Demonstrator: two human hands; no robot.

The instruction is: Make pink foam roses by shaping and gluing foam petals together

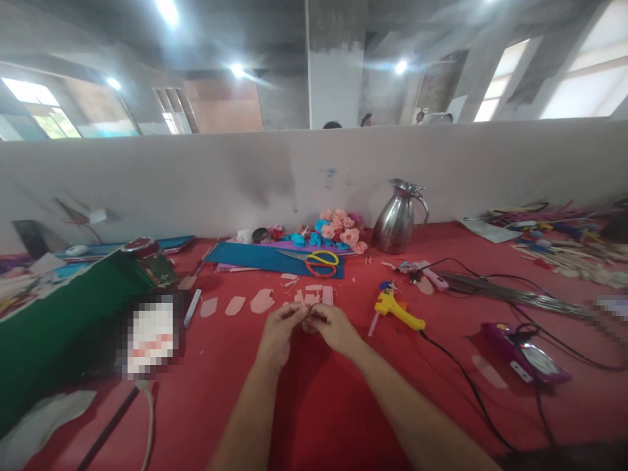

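Observation:
Fingertips of my left hand and my right hand meet over the red table, each closed in a pinch. Whatever lies between them is too small and too covered to make out. Just beyond the fingers are pale pink cut pieces, partly behind my hands. A row of rounded pink petals lies to the left. Scissors with yellow and red handles rest on blue sheets farther back. To the right of my right hand a yellow hot glue gun lies on its side.
Pink and blue paper flowers lie behind the scissors, beside a steel jug. A black cord runs from the glue gun toward a purple power strip. Bundled wires lie right; a green box and a jar stand left.

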